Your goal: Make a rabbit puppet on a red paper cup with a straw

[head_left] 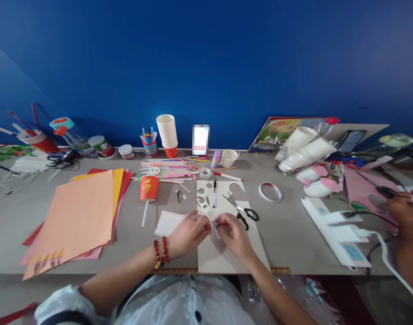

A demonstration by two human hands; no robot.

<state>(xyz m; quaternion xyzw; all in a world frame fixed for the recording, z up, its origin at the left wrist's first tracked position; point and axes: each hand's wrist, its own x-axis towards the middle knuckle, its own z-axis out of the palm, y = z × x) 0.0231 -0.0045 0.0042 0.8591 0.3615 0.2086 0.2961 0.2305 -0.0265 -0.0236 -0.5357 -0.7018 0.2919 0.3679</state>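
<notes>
My left hand and my right hand meet low over a sheet of white paper, fingertips pinched close together. Whatever small pale piece may be between them is too tiny to make out. Black-handled scissors lie partly spread just beyond my right hand. A pen rests on a white sheet with round holes cut from it. Beside my left wrist is a folded white paper. Farther left, an orange paper cup carries a small rabbit-like face and a straw.
Stacked coloured paper covers the left. Straws, a tape roll, a white cup and stacked cups line the back. A ring of tape and a power strip lie right, near another person's hand.
</notes>
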